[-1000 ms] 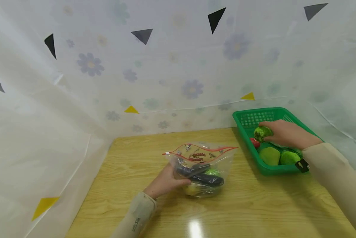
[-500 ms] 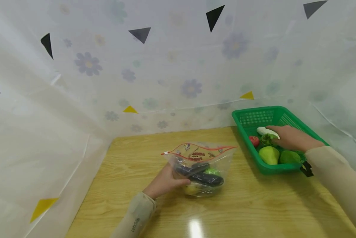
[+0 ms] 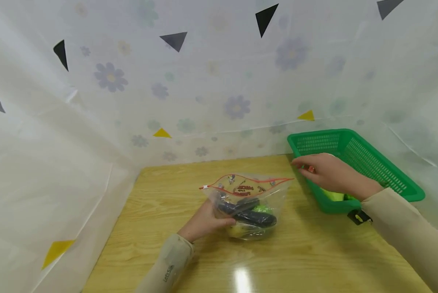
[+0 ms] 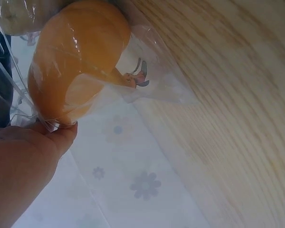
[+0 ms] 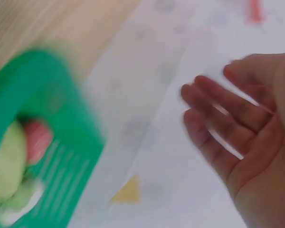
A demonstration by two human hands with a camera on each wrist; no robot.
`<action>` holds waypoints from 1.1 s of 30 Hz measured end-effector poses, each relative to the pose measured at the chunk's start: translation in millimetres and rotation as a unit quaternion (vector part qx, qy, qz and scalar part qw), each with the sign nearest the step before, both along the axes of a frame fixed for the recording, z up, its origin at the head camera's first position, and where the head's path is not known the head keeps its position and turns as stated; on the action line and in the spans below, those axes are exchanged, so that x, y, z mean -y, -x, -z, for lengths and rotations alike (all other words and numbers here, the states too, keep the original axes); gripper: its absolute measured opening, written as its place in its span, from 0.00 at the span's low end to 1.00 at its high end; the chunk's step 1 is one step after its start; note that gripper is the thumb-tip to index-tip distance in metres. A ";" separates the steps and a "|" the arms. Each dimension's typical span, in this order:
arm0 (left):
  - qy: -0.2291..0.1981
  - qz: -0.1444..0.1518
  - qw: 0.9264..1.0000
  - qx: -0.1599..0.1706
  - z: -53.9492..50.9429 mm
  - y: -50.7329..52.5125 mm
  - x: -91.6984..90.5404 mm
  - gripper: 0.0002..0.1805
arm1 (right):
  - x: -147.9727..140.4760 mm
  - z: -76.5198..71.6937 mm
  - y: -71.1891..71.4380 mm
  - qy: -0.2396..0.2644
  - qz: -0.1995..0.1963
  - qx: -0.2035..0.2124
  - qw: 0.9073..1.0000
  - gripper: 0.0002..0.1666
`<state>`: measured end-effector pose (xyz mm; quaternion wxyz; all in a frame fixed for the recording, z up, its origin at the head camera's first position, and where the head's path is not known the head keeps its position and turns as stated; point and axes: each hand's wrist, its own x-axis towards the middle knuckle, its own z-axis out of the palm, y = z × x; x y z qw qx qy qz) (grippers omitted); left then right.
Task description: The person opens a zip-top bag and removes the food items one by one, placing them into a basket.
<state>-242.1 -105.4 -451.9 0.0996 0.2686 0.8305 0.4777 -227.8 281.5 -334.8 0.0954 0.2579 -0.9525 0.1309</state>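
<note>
A left hand grips the left side of a clear zip bag, its thumb across the front. The bag sits between the left edge of the wooden surface and a green basket, short of the far edge, its red-lined mouth parted. Inside lie dark eggplants, a bright green item and, in the left wrist view, a rounded orange vegetable.

Farther right, the right hand hangs above the basket's left rim, empty, fingers slightly bent. The basket stands at the far right corner, holding a red item beside a pale green one, both blurred. Flower-printed sheeting rises behind the far edge.
</note>
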 end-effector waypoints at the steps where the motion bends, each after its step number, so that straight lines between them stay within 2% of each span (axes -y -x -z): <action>1: -0.004 0.003 1.000 0.002 -0.2 0.4 -0.1 0.61 | 9.7 -3.7 -3.1 0.011 -0.019 -0.014 1.000 0.16; 3: -0.005 0.005 1.000 0.000 -0.6 1.1 0.2 0.60 | 29.9 -9.7 -8.6 0.025 -0.058 -0.040 0.997 0.15; 7: -0.005 0.007 1.000 -0.005 -0.2 3.4 -0.1 0.60 | 63.0 -9.9 -13.9 0.013 -0.132 -0.082 0.988 0.14; 11: -0.010 0.009 1.000 -0.001 1.3 4.4 -0.4 0.60 | 86.2 -3.2 -14.6 -0.003 -0.172 -0.085 0.981 0.13; 16: -0.012 0.009 1.000 0.006 2.5 4.0 -0.1 0.60 | 110.5 2.5 -7.0 -0.026 -0.173 -0.037 0.984 0.12; 21: -0.007 0.006 1.000 0.001 2.9 4.1 0.6 0.60 | 132.3 3.4 -0.4 -0.087 -0.146 0.023 0.985 0.12; 24: -0.009 0.013 1.000 0.000 3.8 5.1 1.2 0.58 | 142.0 2.7 2.0 -0.135 -0.141 0.033 0.980 0.10; 27: -0.017 0.022 1.000 0.007 4.9 6.2 1.6 0.56 | 150.7 2.2 4.1 -0.169 -0.156 0.034 0.973 0.08; 31: -0.020 0.027 0.999 0.012 5.0 6.5 1.4 0.53 | 160.2 4.1 6.9 -0.182 -0.169 0.060 0.967 0.07; 33: -0.017 0.026 1.000 0.006 5.0 6.5 0.9 0.53 | 163.7 5.9 8.1 -0.186 -0.159 0.091 0.965 0.07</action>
